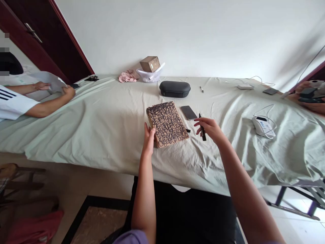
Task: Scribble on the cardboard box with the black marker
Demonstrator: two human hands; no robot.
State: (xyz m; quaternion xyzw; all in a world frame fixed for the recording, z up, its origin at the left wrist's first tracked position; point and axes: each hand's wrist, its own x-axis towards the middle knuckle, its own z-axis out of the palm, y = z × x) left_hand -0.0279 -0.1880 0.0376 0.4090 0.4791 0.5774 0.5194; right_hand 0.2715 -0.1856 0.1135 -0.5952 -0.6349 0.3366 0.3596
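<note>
Cardboard piece (168,124), brown, covered edge to edge in black looping scribble, lies flat on the pale green sheet (101,125) near the middle of the table, slightly tilted so its far corner points left. My left hand (148,138) rests against its near left edge, fingers extended and together, thumb toward the card; touching and steadying, not gripping around it. My right hand (209,128) is just right of the card, apart from it, fingers loosely curled around a black marker (202,128), held roughly upright to the scene with one end pointing far and the other near. A small black cap (188,130) lies on the sheet between the card and my right hand. A dark phone (188,112) lies face up just beyond, beside the card's far right corner. Farther off, a black oval case (175,88), and right of it a small pen (201,89). At the far edge: a pink cloth (128,76), a clear plastic bowl (149,75) with a small cardboard box (150,63) in it. Right side: a white device with cable (263,126). Far left, another person's hands (54,87) hold white paper. Far right, another person's hand (311,93) holds a dark object.
</note>
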